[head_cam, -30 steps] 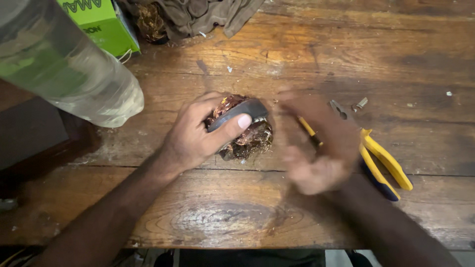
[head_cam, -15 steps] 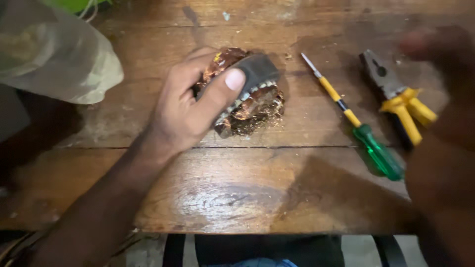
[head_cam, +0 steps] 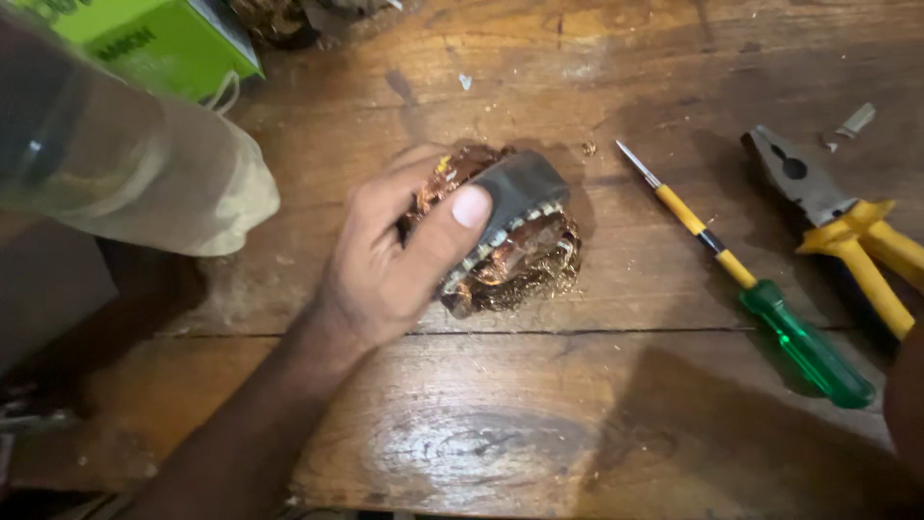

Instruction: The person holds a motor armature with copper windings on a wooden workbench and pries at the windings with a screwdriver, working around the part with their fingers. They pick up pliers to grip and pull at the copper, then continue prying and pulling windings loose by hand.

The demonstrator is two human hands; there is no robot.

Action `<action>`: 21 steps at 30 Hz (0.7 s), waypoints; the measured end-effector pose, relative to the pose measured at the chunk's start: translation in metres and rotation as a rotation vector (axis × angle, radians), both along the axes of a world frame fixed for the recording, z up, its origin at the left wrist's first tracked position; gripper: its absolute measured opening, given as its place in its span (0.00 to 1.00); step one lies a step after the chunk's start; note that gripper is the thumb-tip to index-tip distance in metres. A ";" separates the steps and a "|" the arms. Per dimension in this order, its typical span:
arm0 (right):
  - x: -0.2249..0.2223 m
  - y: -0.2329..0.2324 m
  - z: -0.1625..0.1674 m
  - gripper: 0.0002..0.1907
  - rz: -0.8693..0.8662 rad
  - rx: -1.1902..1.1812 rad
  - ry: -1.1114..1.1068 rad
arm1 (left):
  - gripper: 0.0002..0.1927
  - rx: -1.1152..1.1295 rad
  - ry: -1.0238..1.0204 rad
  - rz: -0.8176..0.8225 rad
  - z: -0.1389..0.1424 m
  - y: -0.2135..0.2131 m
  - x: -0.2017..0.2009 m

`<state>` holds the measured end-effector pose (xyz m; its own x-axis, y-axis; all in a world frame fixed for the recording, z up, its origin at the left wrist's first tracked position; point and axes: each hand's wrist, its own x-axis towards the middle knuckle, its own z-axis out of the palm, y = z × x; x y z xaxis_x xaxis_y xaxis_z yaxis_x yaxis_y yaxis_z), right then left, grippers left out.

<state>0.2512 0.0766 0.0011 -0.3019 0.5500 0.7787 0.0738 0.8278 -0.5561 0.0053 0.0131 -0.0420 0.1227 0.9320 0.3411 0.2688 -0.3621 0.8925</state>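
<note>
One hand, the left hand (head_cam: 385, 265), clamps its fingers (head_cam: 460, 220) around the copper-wound motor stator (head_cam: 510, 236); better kept flat on the bench (head_cam: 539, 433). Right hand's fingers: cannot tell.

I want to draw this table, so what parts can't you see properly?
- Copper-wound motor stator, head view: its left side is covered by the left hand, whose grip is shut on it.
- Right hand: only a dark sliver at the right edge, so its grip cannot be told.
- Yellow-handled pliers: handles run off the right edge.
- Green box: cut off by the top edge.
</note>
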 end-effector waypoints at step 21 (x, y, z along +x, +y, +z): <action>0.010 -0.026 -0.026 0.17 -0.023 0.009 -0.160 | 0.20 0.022 -0.023 -0.038 -0.006 0.004 -0.004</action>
